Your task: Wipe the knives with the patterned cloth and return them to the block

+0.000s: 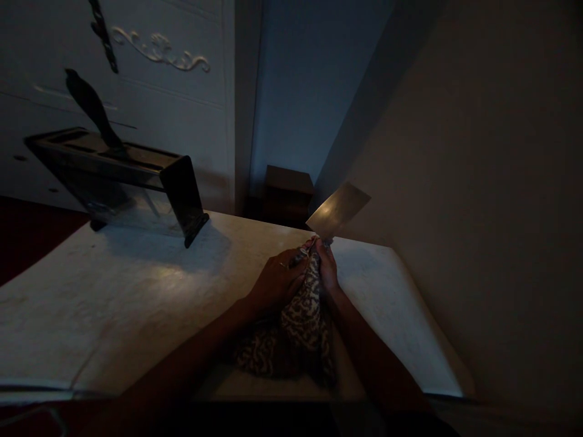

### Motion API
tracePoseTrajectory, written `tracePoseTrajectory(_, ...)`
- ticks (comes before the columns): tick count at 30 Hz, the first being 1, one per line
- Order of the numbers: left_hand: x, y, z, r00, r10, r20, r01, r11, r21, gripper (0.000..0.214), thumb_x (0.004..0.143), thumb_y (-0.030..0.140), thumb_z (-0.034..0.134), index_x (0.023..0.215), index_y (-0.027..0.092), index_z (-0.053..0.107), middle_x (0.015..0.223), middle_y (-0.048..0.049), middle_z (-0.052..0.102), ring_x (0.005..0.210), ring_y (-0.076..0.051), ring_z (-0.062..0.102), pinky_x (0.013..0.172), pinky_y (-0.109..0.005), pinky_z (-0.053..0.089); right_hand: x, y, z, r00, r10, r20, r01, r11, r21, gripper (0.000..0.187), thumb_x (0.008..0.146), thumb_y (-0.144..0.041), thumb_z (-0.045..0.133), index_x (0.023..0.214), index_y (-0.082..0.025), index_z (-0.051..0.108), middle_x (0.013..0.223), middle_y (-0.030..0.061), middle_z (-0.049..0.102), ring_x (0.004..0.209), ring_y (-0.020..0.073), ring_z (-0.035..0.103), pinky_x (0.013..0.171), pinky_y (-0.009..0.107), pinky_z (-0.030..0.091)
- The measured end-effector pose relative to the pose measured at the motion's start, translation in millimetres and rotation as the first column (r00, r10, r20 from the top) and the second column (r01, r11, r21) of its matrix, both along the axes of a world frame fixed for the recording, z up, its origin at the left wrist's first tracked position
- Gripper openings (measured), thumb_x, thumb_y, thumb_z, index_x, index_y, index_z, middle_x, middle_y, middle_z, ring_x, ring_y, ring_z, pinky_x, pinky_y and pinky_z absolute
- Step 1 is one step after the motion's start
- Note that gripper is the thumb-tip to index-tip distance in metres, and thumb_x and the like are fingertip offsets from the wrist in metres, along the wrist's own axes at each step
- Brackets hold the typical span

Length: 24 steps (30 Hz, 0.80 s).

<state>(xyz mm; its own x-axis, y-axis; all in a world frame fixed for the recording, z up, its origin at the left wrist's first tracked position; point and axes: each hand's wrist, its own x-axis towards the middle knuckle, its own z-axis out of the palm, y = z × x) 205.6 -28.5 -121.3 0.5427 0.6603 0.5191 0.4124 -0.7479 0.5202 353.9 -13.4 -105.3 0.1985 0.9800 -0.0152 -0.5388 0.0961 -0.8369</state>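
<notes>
A cleaver with a broad, shiny blade (339,209) tilts up to the right beyond my hands, its handle hidden by fingers and fabric. Bunched around its base is a dark cloth (303,312) with a pale swirling pattern, which hangs down onto the table toward me. My left hand (281,279) is closed on the cloth from the left, close to the base of the blade. On the other side, my right hand (327,267) is wrapped around the cleaver's handle end, with cloth against its palm. Dim light leaves the exact finger placement unclear.
A pale marble-look table (150,291) lies under my hands. At its far left stands a clear-sided knife block (132,194) with a black-handled knife (93,109) in it. Behind are a white cabinet (182,121) and a brown box (288,188). A wall (478,212) rises along the right.
</notes>
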Motion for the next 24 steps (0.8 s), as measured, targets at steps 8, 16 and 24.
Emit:
tracePoseTrajectory(8, 2, 2, -4.5, 0.999, -0.040, 0.019, 0.043, 0.972, -0.229, 0.063, 0.095, 0.040, 0.038, 0.148, 0.008, 0.028, 0.148, -0.0223, 0.037, 0.134, -0.030, 0.041, 0.109, -0.047, 0.037, 0, 0, -0.7, 0.999, 0.051, 0.011, -0.051, 0.998, 0.040, 0.033, 0.075, -0.046, 0.073, 0.092, -0.021, 0.058, 0.076, -0.0012, 0.064, 0.080, 0.0165, 0.064, 0.074, 0.031, 0.053)
tracePoseTrajectory(16, -2, 5, -5.3, 0.933, -0.042, 0.358, 0.241, 0.811, -0.533, 0.054, 0.095, 0.048, 0.038, 0.140, 0.019, 0.046, 0.135, -0.0103, 0.056, 0.123, -0.028, 0.053, 0.107, -0.045, 0.039, -3, 0, -3.8, 0.998, 0.058, 0.013, -0.058, 0.997, 0.044, 0.034, 0.075, -0.046, 0.073, 0.094, -0.022, 0.057, 0.082, -0.0003, 0.064, 0.079, 0.0159, 0.064, 0.071, 0.030, 0.052)
tracePoseTrajectory(24, 9, -3, -5.2, 0.782, -0.046, 0.621, 0.521, 0.595, -0.612, 0.070, 0.079, 0.052, 0.062, 0.138, 0.017, 0.051, 0.132, -0.0086, 0.058, 0.124, -0.030, 0.052, 0.106, -0.047, 0.039, 9, 5, -9.4, 0.990, -0.122, 0.074, 0.112, 0.986, 0.124, 0.034, 0.074, -0.043, 0.073, 0.092, -0.021, 0.054, 0.082, -0.0023, 0.063, 0.076, 0.0130, 0.061, 0.071, 0.027, 0.050)
